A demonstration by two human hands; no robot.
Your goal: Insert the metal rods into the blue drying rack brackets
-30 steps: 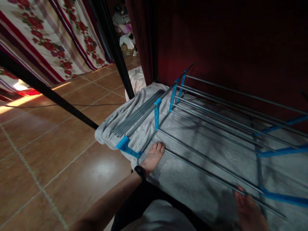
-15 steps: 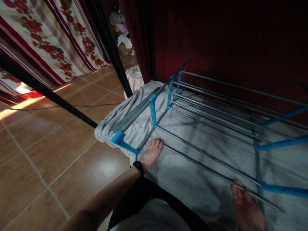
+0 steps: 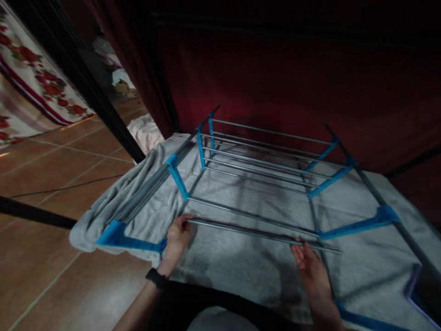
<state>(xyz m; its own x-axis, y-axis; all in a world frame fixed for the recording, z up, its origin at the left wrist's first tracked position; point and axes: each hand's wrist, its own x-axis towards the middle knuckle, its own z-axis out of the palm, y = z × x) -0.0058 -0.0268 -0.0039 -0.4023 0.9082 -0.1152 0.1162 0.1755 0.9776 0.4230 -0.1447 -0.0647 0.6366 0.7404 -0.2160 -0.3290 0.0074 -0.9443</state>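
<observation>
Holding 1 metal rod are 2 grips.

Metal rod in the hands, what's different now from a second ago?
The view has turned right, so more of the rack shows and less of the flowery curtain. The left hand, flatter before, is now curled at the left end of the metal rod. A dark flat thing has appeared at lower right. The right hand still holds the rod, and the rack still sits on the grey blanket.
</observation>
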